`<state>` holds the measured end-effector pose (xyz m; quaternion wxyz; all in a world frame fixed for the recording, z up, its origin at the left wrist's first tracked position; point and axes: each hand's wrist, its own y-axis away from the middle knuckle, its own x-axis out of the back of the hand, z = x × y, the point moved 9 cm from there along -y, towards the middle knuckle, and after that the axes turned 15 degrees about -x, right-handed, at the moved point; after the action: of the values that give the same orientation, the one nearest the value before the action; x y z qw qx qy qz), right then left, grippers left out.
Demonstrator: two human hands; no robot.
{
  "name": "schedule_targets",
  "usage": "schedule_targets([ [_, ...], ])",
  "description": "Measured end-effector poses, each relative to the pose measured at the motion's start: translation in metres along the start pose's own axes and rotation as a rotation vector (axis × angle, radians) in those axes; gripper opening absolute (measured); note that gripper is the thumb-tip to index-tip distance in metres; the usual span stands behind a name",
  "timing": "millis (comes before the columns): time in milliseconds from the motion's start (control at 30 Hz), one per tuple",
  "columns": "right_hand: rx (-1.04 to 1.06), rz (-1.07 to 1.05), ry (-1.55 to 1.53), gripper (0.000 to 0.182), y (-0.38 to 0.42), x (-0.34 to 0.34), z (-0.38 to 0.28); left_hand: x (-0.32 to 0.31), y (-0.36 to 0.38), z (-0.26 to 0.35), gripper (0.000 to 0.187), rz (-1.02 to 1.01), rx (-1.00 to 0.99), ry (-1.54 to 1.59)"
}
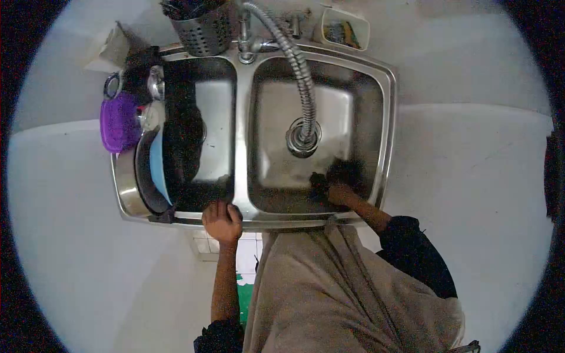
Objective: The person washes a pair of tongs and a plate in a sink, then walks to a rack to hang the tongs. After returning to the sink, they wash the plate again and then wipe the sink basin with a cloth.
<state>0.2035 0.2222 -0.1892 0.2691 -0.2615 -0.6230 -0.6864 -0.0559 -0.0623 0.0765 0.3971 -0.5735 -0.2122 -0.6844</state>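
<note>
My left hand (222, 221) rests on the front rim of the double sink (242, 147), just below the left basin. Its fingers lie forward over the edge and hold nothing that I can see. Down in the right basin, near its front right corner, my right hand (341, 195) is closed. A small black, ragged-looking thing (318, 183) shows at its fingers, too dark to tell its kind. The flexible metal faucet hose (301, 70) hangs into this basin, its end over the drain (296, 152).
A dish rack along the left side holds a purple container (119, 122), a light blue plate (157, 167) and a metal pan (130, 185). Behind the sink stand a perforated utensil holder (203, 32) and a white tray (346, 29) with small items.
</note>
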Motion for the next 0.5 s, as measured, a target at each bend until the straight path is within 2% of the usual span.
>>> schedule_targets([
  [67,0.131,-0.462,-0.052,0.034,-0.002,0.003,-0.03,-0.004,0.005,-0.004,0.018,0.01,-0.005,-0.008],
  [133,0.197,-0.317,-0.095,0.032,-0.018,0.015,-0.059,0.006,-0.002,0.0,0.019,0.043,0.016,0.03],
  [200,0.095,-0.169,-0.324,0.031,-0.029,0.059,-0.083,0.01,-0.005,0.002,0.016,0.046,-0.027,0.014],
  [233,-0.035,-0.091,-0.528,0.032,-0.03,0.106,-0.092,0.011,-0.006,0.004,0.017,0.049,-0.042,0.006],
  [300,0.024,0.046,-0.922,0.034,-0.035,0.16,-0.115,0.012,-0.006,0.002,0.017,0.057,-0.024,0.039],
  [367,-0.031,-0.084,-0.849,0.036,-0.064,0.148,-0.141,0.01,-0.005,0.0,0.019,0.037,0.003,0.067],
  [433,0.042,0.15,-0.726,0.038,-0.082,0.163,-0.139,0.008,-0.004,-0.002,0.022,-0.002,0.034,0.085],
  [467,0.139,0.433,-0.638,0.039,-0.074,0.181,-0.132,0.009,-0.005,-0.001,0.022,0.007,0.035,0.07],
  [500,0.189,0.491,-0.587,0.04,-0.077,0.185,-0.127,0.009,-0.006,-0.001,0.02,0.016,0.014,0.049],
])
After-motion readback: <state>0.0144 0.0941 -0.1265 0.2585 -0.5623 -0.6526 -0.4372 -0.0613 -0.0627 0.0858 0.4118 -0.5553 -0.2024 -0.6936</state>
